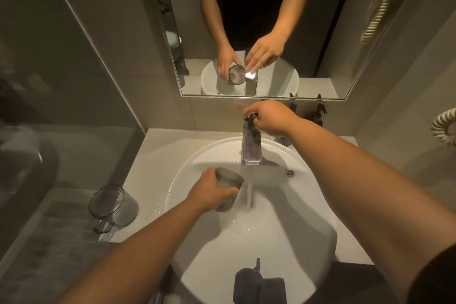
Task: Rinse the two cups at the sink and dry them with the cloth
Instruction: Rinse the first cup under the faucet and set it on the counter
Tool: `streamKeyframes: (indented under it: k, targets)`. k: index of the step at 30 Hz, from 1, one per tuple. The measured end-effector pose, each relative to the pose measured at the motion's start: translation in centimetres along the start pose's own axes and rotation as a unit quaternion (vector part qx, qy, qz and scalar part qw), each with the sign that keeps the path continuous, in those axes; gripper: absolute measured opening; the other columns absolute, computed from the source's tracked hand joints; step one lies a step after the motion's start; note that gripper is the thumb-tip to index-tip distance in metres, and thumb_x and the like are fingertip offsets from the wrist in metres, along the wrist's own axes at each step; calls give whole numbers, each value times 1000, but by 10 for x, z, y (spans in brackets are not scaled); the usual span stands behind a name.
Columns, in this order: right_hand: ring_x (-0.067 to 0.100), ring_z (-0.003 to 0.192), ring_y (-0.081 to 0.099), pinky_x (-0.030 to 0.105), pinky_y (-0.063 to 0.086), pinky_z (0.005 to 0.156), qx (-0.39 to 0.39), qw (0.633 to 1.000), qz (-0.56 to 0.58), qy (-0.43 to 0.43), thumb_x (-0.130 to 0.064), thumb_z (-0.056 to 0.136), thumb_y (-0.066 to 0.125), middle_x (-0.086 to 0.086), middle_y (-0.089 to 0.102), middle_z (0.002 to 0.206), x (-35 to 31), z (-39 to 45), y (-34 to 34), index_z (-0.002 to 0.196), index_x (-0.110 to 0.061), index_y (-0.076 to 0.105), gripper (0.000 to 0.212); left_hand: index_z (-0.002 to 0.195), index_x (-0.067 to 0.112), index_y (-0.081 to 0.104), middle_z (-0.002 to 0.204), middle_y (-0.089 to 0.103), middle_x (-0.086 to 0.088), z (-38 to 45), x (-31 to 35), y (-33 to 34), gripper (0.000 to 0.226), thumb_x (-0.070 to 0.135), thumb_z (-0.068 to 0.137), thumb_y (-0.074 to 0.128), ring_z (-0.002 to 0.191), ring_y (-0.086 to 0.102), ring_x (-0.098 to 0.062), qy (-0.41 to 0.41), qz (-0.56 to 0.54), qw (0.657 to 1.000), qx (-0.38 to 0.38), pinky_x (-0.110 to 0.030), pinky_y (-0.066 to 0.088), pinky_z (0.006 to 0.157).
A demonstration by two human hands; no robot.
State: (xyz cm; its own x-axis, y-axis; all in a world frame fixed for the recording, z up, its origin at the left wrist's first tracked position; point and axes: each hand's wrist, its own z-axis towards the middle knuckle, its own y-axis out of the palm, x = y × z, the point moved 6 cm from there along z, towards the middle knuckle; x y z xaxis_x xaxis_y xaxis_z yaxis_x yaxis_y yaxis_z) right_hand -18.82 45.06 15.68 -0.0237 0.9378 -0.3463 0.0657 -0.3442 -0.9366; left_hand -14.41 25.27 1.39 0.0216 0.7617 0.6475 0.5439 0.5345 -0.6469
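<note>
My left hand [212, 191] grips a ribbed grey glass cup [228, 184] inside the white basin [308, 229], just left of the running water stream [248, 196]. My right hand [267, 117] holds the lever on top of the chrome faucet [251, 148]. A second cup [112, 207], clear grey with a handle, stands on the counter left of the basin. A dark cloth [259, 286] hangs over the basin's near rim.
A grey mat [56, 242] covers the counter at the left. A mirror [246, 20] hangs behind the faucet. Dark pump bottles [318, 116] stand at the back right. A coiled cord [444, 128] hangs on the right wall.
</note>
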Motion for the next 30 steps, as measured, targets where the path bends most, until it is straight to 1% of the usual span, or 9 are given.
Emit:
streamKeyframes:
  k: [2, 4, 10, 15, 18, 22, 25, 28, 30]
  targets:
    - [22, 117, 56, 34, 47, 94, -3, 1000, 5, -1, -1, 87, 49, 1, 62, 131, 1, 1, 1, 123, -20, 66, 44, 118, 21, 58, 115, 67, 2, 0, -12, 12, 47, 41, 80, 77, 104, 65, -20, -44, -204, 978, -16, -31, 53, 79]
    - [21, 119, 55, 31, 44, 94, -16, 1000, 15, -1, -3, 88, 50, 2, 60, 134, 3, 1, 3, 127, -19, 63, 44, 107, 23, 69, 109, 74, -1, 3, -19, 23, 25, 38, 87, 72, 102, 69, -22, -60, -283, 957, -29, -31, 53, 78]
    - [16, 122, 48, 34, 39, 106, 0, 993, 114, -21, -22, 86, 61, 2, 51, 136, 22, -22, -7, 138, -21, 49, 53, 106, 19, 70, 104, 77, -2, 11, -25, 48, 35, 49, 86, 69, 103, 68, -24, -143, -377, 913, -60, -44, 45, 103]
    - [18, 125, 48, 31, 37, 103, 125, 977, 138, 103, -26, 93, 56, 4, 50, 140, 76, -71, 1, 134, -18, 53, 42, 105, 16, 69, 96, 76, -3, 14, -18, 58, 36, 48, 91, 64, 88, 68, -20, -148, -413, 897, -60, -32, 49, 81]
    - [24, 100, 60, 30, 42, 80, 134, 946, 226, 191, -21, 95, 55, 13, 66, 113, 89, -100, 53, 109, -5, 66, 24, 108, 16, 68, 101, 77, -5, 14, -15, 66, 40, 51, 91, 62, 93, 70, -22, -151, -428, 889, -62, -34, 50, 84]
    - [18, 94, 58, 30, 45, 80, 24, 883, 388, 262, -30, 100, 48, 5, 62, 114, 59, -117, 138, 123, -14, 58, 30, 112, 14, 69, 105, 77, -8, 18, -12, 76, 46, 53, 91, 61, 100, 72, -24, -164, -440, 880, -71, -35, 57, 83]
    - [21, 92, 64, 35, 51, 76, -39, 818, 499, 283, -39, 101, 40, 7, 66, 111, 30, -115, 176, 119, -18, 56, 32, 110, 12, 71, 103, 78, -10, 16, -4, 76, 44, 50, 96, 55, 101, 72, -28, -154, -461, 869, -91, -45, 53, 100]
    - [22, 84, 68, 30, 50, 65, -44, 763, 574, 294, -45, 98, 40, 11, 71, 106, 20, -110, 192, 118, -19, 57, 36, 119, 8, 68, 116, 74, -14, 13, 0, 71, 41, 39, 103, 46, 109, 70, -30, -131, -543, 822, -109, -50, 49, 104]
    - [18, 86, 68, 31, 53, 70, -17, 768, 578, 276, -38, 99, 45, 6, 70, 105, 15, -109, 190, 121, -21, 57, 30, 127, 9, 64, 118, 73, -14, 12, -2, 67, 42, 37, 104, 42, 112, 68, -31, -129, -573, 804, -94, -53, 46, 107]
